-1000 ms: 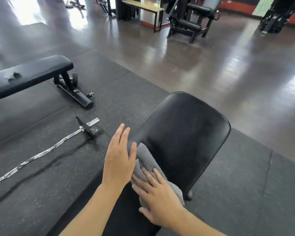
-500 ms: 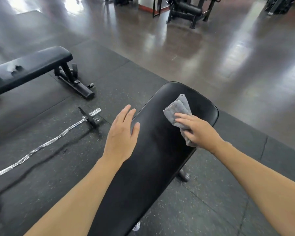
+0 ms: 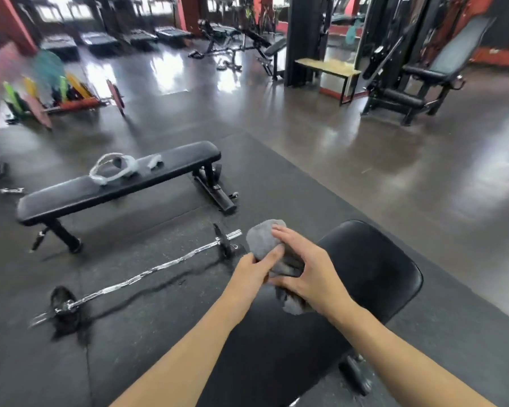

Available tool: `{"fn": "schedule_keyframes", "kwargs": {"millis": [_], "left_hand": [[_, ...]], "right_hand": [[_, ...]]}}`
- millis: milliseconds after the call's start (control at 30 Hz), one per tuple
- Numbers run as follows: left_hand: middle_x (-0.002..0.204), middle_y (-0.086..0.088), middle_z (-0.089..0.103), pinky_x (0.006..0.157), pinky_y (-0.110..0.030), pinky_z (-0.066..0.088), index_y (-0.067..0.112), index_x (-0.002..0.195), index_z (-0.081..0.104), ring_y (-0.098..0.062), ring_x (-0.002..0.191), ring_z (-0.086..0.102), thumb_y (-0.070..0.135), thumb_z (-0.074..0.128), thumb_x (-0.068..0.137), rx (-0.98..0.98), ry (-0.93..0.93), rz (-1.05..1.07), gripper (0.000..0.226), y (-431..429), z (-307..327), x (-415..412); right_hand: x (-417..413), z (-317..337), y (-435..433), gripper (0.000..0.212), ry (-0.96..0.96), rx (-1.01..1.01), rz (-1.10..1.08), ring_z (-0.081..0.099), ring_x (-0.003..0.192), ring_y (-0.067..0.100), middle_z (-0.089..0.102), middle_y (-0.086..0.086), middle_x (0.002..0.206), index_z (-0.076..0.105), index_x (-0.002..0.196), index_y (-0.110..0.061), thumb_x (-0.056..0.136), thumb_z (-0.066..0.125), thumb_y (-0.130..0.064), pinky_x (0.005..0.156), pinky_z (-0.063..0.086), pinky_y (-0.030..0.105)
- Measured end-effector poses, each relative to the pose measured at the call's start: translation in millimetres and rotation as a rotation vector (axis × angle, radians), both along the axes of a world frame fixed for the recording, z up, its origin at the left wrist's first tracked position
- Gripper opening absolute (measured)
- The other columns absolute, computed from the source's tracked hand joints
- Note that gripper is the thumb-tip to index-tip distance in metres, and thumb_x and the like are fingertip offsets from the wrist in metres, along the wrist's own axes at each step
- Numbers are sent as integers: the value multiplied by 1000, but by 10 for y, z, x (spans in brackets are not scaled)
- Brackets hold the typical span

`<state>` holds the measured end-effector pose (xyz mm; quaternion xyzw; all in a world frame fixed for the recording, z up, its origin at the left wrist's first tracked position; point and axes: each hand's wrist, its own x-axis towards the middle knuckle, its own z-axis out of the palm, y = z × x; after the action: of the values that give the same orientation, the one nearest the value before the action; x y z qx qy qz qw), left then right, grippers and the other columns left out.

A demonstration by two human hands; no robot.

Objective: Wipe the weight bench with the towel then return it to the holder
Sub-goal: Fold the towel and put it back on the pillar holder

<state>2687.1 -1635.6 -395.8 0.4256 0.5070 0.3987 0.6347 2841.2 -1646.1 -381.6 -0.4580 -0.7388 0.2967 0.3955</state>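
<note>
Head view, lower centre: your left hand [image 3: 254, 273] and right hand [image 3: 309, 274] grasp the towel [image 3: 263, 237], apparently soft, light; gather its bulk.

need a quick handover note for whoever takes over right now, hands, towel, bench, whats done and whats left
Left hand: pinching the grey towel.
Right hand: also gripping the towel; it is bunched between both hands, lifted above the near weight bench.
Done: cannot tell from this frame whether wiping is finished; nothing is touching the pad now.
Left: finish any wiping, then return the towel to its holder, which I cannot make out here.
</note>
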Motion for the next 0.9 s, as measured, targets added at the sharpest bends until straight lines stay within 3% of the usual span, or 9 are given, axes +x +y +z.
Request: {"fn": "schedule_keyframes", "kwargs": {"millis": [67,167,267,367,467,533,600,833,900], "left_hand": [[96,4,82,72,-22,59,25,99,78,-12,93,78,37,77,85,91,37,136,18,-117,281,-222],[90,6,82,74,-29,60,22,97,75,-10,87,77,23,77,87,251,204,276,10,-319,693,-669],[85,-5,81,71,-39,60,17,85,78,-14,78,75,27,76,86,317,330,281,10,-574,1076,-1132],[91,0,82,72,-28,61,19,90,78,-14,86,78,20,75,91,372,353,294,4,-830,1376,-1619],[98,3,82,73,-23,60,23,97,78,-14,93,78,19,75,91,384,333,330,8,-1150,1624,-2027],[101,2,81,72,-23,60,26,98,80,-15,95,78,19,77,89,387,312,361,12,-1376,1751,-2272],[101,0,81,73,-24,60,27,98,81,-17,95,78,20,80,86,382,289,403,14,-1620,1891,-2524],[109,-17,78,88,-40,58,5,110,73,-23,100,74,9,77,70,497,251,481,40,-2700,2402,-3392],[110,-19,77,90,-40,57,2,111,72,-23,101,73,5,75,70,524,273,490,41,-3091,2527,-3647]], "right_hand": [[-302,232,-104,93,14,28,97,29,149,0,36,-4,161,45,149,-13,69,91,-8,119,27,17],[-653,535,-199,97,224,-52,189,23,151,1,24,-13,166,37,153,-24,72,90,-14,117,33,20],[-966,774,-185,100,464,-269,192,40,145,6,36,-15,160,35,152,-31,70,92,-24,108,46,28],[-1316,1008,-103,117,539,-587,287,59,128,14,52,-3,150,32,154,-27,58,96,-43,104,52,41],[-1673,1193,-163,87,519,-795,590,69,116,27,69,8,131,48,145,-14,73,89,-41,99,55,47],[-1938,1313,-305,59,481,-787,700,62,124,39,65,18,134,62,133,-10,83,82,-34,109,45,56],[-2202,1471,-486,49,485,-713,709,64,117,38,65,23,133,68,127,-11,84,80,-32,103,49,52],[-3186,2059,-1367,45,626,-583,744,72,103,28,74,16,114,60,122,-5,81,76,-12,81,59,39],[-3495,2207,-1701,51,615,-534,760,71,106,30,73,18,118,62,127,-2,79,79,-9,86,58,40]]}}
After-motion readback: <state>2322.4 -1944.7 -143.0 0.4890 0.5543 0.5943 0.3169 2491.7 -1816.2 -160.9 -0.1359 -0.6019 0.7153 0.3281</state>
